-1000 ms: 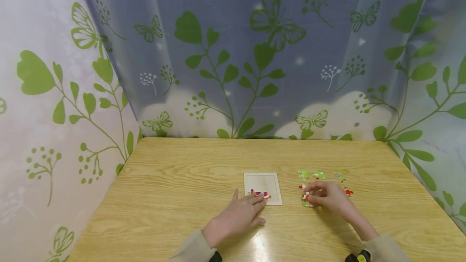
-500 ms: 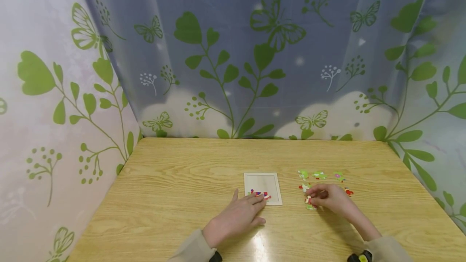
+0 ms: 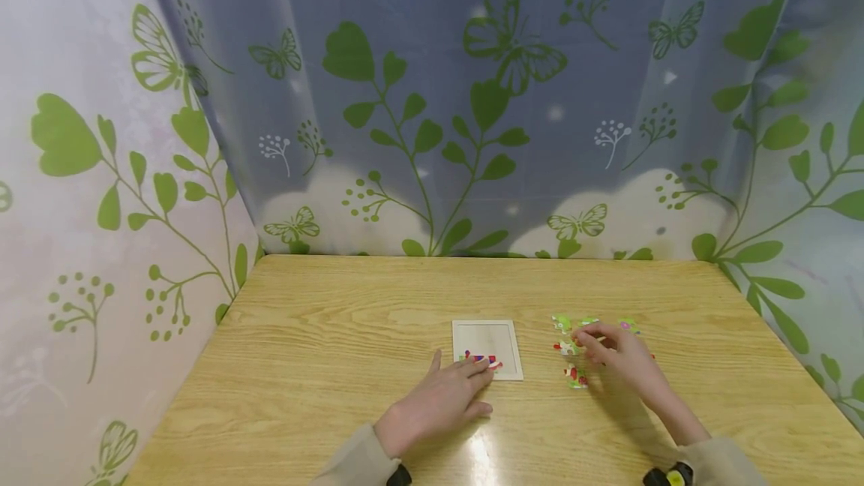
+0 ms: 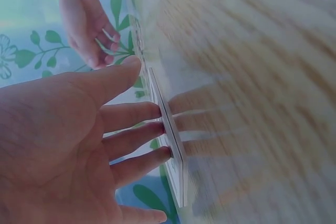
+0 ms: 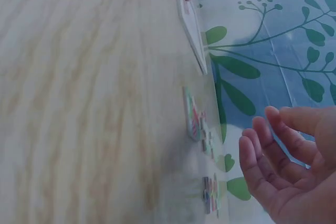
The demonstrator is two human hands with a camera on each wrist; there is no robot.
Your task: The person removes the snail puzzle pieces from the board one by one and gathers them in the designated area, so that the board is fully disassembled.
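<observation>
My left hand (image 3: pixel 439 400) lies with straight fingers over the lower part of a pale puzzle tray (image 3: pixel 486 334). Its fingertips rest on red and purple puzzle pieces (image 3: pixel 481 358) set along the tray's bottom; part of that row is hidden under them. In the left wrist view, three fingertips of the hand (image 4: pixel 68 129) touch the tray (image 4: pixel 176 166). My right hand (image 3: pixel 628 362) hovers above the loose pieces, fingers loosely bent and holding nothing, as the right wrist view of the hand (image 5: pixel 286 161) shows. A red and green puzzle piece (image 3: pixel 576 376) lies just left of it.
More loose puzzle pieces (image 3: pixel 562 323) lie right of the tray, several of them partly covered by the right hand. The wooden table (image 3: pixel 324 336) ends at a leaf-patterned curtain (image 3: pixel 418 96) at the back, with patterned cloth along both sides.
The right hand has let go of the red and green piece, which now lies slightly right and nearer, and has lifted up and away from it. The left hand has stayed put.
</observation>
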